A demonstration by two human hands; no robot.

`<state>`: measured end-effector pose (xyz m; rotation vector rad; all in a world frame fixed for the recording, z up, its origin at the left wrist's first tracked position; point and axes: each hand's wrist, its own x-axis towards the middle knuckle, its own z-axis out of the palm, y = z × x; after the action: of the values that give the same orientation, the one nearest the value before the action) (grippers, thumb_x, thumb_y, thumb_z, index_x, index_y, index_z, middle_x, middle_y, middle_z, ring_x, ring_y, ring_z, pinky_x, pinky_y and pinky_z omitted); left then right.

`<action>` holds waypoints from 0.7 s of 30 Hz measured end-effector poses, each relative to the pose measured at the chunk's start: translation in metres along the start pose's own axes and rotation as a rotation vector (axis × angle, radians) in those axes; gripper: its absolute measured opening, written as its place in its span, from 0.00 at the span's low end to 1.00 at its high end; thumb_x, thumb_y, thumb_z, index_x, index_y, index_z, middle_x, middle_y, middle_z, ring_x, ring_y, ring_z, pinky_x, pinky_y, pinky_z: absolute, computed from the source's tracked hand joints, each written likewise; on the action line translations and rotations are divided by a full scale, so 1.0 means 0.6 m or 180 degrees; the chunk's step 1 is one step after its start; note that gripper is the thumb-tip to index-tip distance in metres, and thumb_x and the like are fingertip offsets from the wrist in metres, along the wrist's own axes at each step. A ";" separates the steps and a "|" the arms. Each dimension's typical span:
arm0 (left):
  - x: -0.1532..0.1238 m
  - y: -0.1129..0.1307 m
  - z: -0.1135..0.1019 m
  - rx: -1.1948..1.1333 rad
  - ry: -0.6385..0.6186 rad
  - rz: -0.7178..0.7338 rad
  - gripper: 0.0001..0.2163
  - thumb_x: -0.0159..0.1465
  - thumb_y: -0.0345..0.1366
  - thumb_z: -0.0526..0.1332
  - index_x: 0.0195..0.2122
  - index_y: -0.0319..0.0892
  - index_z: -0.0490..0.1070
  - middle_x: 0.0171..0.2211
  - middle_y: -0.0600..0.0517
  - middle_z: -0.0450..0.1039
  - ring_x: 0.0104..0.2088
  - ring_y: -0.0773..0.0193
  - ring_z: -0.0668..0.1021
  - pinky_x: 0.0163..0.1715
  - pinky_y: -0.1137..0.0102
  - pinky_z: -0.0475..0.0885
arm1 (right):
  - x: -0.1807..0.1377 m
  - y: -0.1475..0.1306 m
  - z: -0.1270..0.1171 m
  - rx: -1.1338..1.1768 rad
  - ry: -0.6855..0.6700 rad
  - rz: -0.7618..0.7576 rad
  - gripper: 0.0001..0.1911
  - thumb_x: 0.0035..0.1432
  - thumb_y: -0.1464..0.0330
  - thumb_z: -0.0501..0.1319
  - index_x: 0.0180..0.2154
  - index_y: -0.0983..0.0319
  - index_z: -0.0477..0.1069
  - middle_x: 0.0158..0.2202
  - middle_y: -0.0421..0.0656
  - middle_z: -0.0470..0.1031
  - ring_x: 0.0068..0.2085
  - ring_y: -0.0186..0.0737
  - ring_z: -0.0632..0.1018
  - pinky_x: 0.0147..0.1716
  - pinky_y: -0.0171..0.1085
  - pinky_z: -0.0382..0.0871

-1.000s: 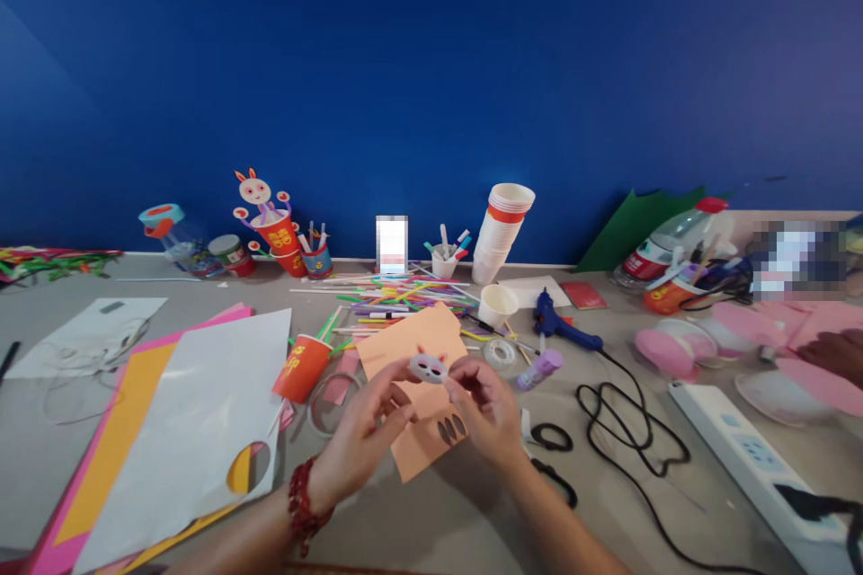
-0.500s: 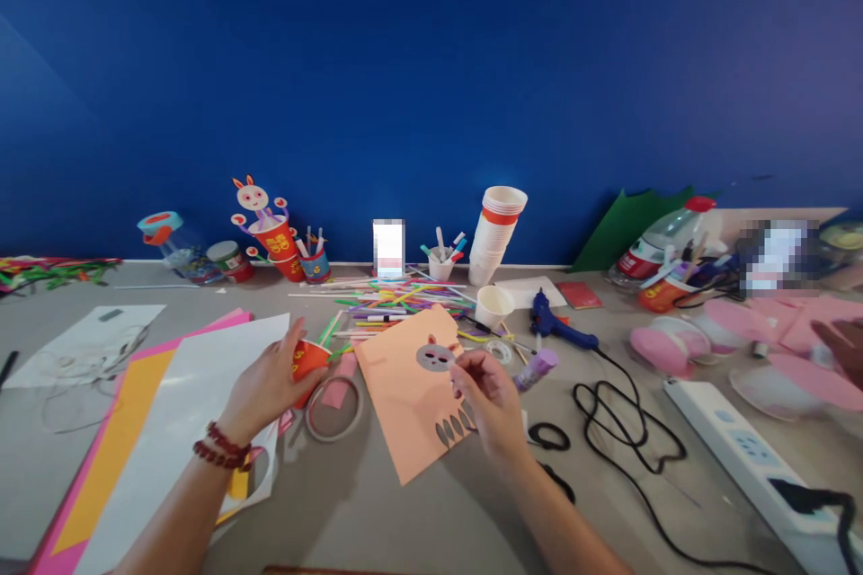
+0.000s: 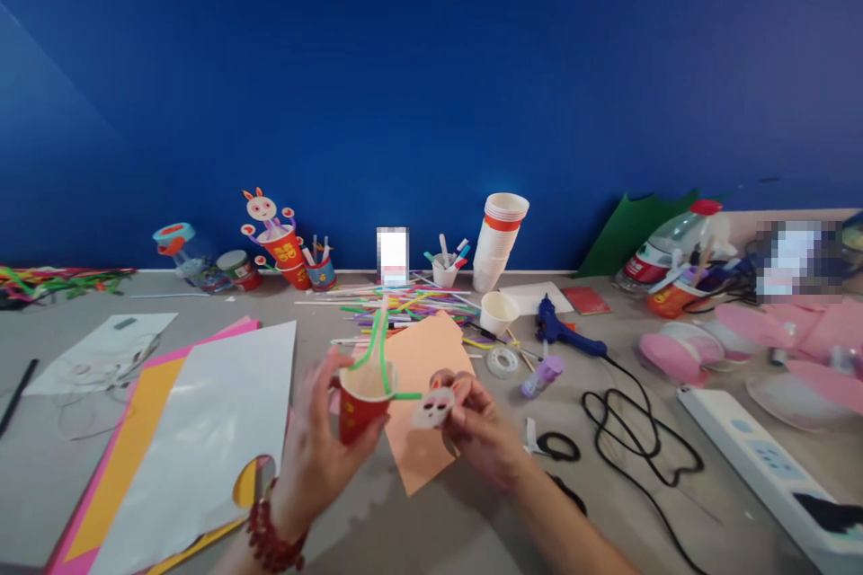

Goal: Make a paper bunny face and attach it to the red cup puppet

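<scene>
My left hand [image 3: 330, 436] is wrapped round a red paper cup [image 3: 360, 413] with gold marks. Green drinking straws [image 3: 381, 346] stick up out of the cup, and one bends out to the right past its rim. Between the fingers of my right hand [image 3: 489, 431] is a white paper rabbit face [image 3: 433, 409] with dark eyes and orange ears. The face is close to the right of the cup, near the tip of the bent straw; whether they touch I cannot tell. Beneath both hands lies a sheet of peach paper [image 3: 422, 458].
Loose straws [image 3: 418, 292] lie along the back beside a stack of white cups [image 3: 497, 243]. A finished rabbit cup [image 3: 280, 247] stands back left. To the right are a blue glue gun [image 3: 563, 328], its black cord, a glue stick [image 3: 543, 375] and a power strip [image 3: 755, 458].
My left hand has lifted the cup and brought it right, over the peach paper. My right hand has picked the rabbit face off the paper and turned it towards the cup.
</scene>
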<state>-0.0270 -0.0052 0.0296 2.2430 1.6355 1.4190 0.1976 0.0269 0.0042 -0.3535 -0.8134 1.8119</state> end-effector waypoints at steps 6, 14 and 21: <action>-0.006 0.041 0.045 -0.0168 0.0088 -0.0055 0.43 0.58 0.37 0.69 0.68 0.43 0.43 0.52 0.39 0.69 0.54 0.48 0.74 0.49 0.54 0.74 | -0.009 -0.019 -0.005 -0.0596 -0.0915 -0.0311 0.04 0.54 0.70 0.71 0.31 0.60 0.76 0.51 0.45 0.69 0.30 0.30 0.71 0.29 0.34 0.64; -0.007 0.065 0.062 0.0038 0.0063 0.0149 0.41 0.59 0.38 0.68 0.68 0.41 0.45 0.55 0.37 0.68 0.53 0.48 0.74 0.49 0.54 0.73 | -0.008 -0.049 -0.004 -0.1308 -0.1315 -0.0248 0.05 0.55 0.71 0.69 0.29 0.62 0.74 0.57 0.49 0.69 0.31 0.31 0.74 0.31 0.35 0.67; -0.011 0.063 0.069 0.0134 0.0001 0.0144 0.44 0.57 0.38 0.69 0.68 0.42 0.43 0.56 0.37 0.66 0.55 0.46 0.72 0.50 0.54 0.73 | -0.009 -0.068 0.002 -0.1941 -0.1198 -0.0494 0.06 0.56 0.70 0.68 0.28 0.61 0.73 0.47 0.50 0.76 0.48 0.46 0.75 0.46 0.44 0.68</action>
<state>0.0282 -0.0081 0.0198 2.3169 1.6405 1.4078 0.2276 0.0296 0.0318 -0.3257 -1.6190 1.4715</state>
